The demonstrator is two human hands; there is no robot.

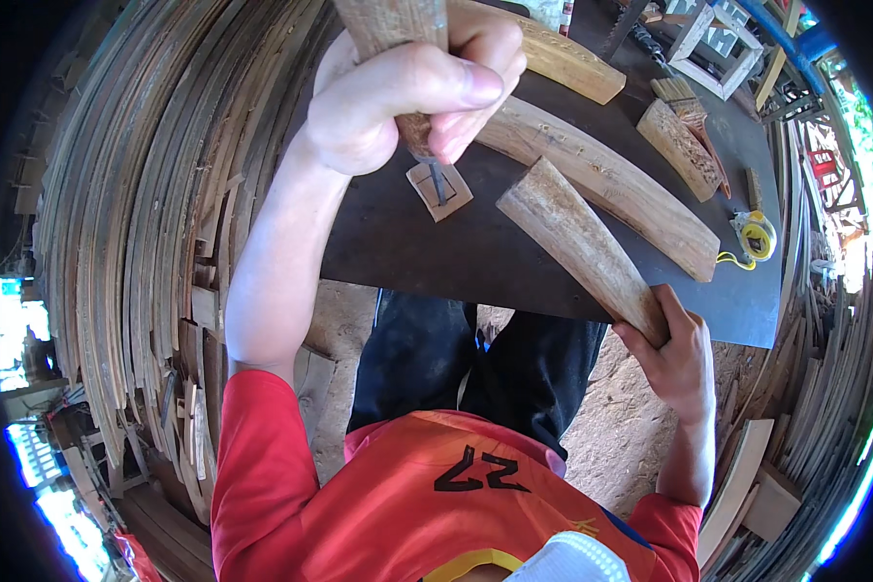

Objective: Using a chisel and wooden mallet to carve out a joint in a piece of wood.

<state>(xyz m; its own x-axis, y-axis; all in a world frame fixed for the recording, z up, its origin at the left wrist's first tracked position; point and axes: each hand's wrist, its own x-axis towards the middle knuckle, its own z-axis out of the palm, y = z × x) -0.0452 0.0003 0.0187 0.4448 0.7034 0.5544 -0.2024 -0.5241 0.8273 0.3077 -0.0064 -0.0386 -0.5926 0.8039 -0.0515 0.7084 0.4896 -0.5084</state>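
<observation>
Chisel work on a small wood block

Chisel with a rough wooden handle [409, 58] sits clamped in the left hand [407, 92], fingers fully wrapped, its tip on the small square wooden block [438, 189] just below them. Keeping it upright looks wise. The right hand [677, 359] closes around one long tapered pale wood piece [577, 242]; similar pieces [601, 179] and a yellow tape measure [755, 236] lie beyond its fingertips.

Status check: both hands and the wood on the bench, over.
Left hand gripping wooden-handled tool, tip on small wood square. Right hand holding tapered wood piece at bench edge. Nothing blocking.
</observation>
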